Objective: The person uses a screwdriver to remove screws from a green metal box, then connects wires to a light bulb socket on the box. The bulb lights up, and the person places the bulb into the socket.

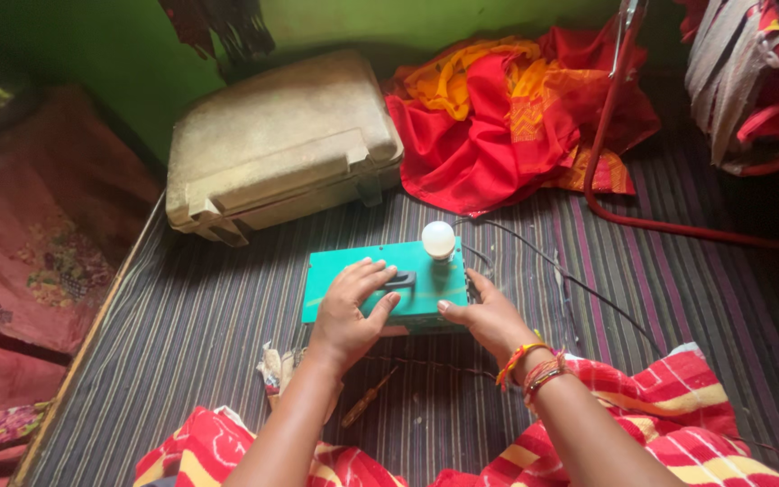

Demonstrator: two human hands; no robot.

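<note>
One flat, rectangular green box [380,284] with a smooth painted top lies on a striped woven mat [209,316], and everything else sits around it. A single round white bulb [438,239] stands upright at the box's far right corner. The left hand [351,307] rests palm-down on the box top, its fingers [373,271] spread narrowly, the tips touching a small dark switch-like part [401,280]; it grips nothing. The right hand [489,316] presses against the box's right edge, fingers curled loosely along the side, thumb at the near corner; several red and yellow thread bands [534,365] circle its wrist. A thin dark wire [552,266] runs from the box's right side across the mat. Nearer than the box, just left of centre, lies one screwdriver [367,397] with an amber handle. Beyond the box to the left sits one hard, dusty beige case [281,144] with moulded ridges. Beyond to the right lies one crumpled heap of soft red and orange cloth [507,117].
</note>
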